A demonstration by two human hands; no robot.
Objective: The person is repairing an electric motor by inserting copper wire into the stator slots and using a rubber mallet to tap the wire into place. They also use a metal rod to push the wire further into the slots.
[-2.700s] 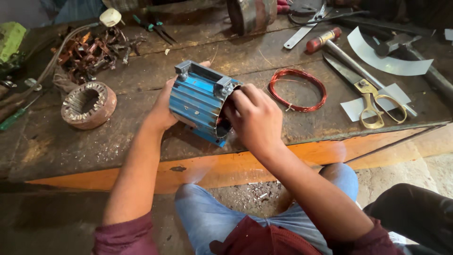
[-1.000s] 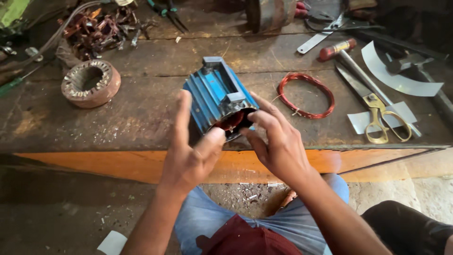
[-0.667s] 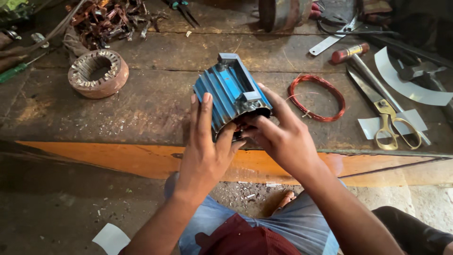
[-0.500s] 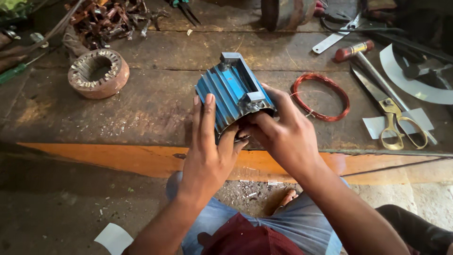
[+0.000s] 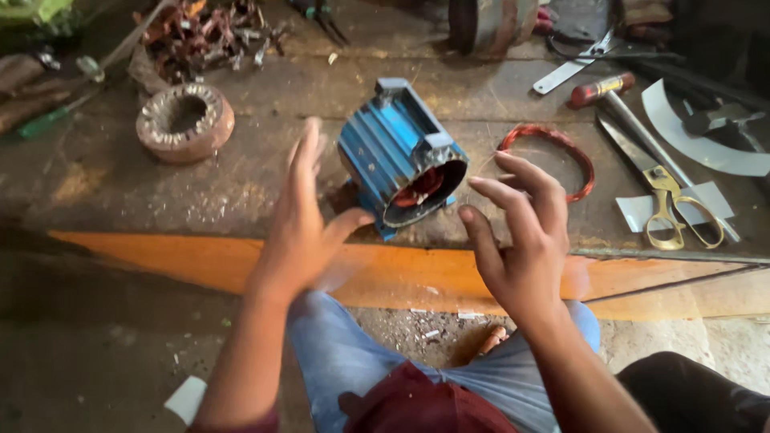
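A blue ribbed motor housing [image 5: 399, 152] lies on its side near the front edge of the worn bench [image 5: 241, 192], its open end toward me with copper windings inside. My left hand [image 5: 301, 220] hovers just left of it, fingers spread, blurred, holding nothing. My right hand [image 5: 517, 232] hangs to the right of the housing with fingers curled apart, also holding nothing. Neither hand touches the housing.
A coil of red copper wire [image 5: 553, 156] lies right of the housing. A round stator core [image 5: 184, 120] sits at the left, scrap windings [image 5: 208, 36] behind it. Yellow-handled scissors [image 5: 670, 204], a screwdriver [image 5: 601, 87] and other tools lie at the right.
Both hands gripped the blue housing at its open end before; now they have let go and pulled back toward me, and the housing rests on the bench.
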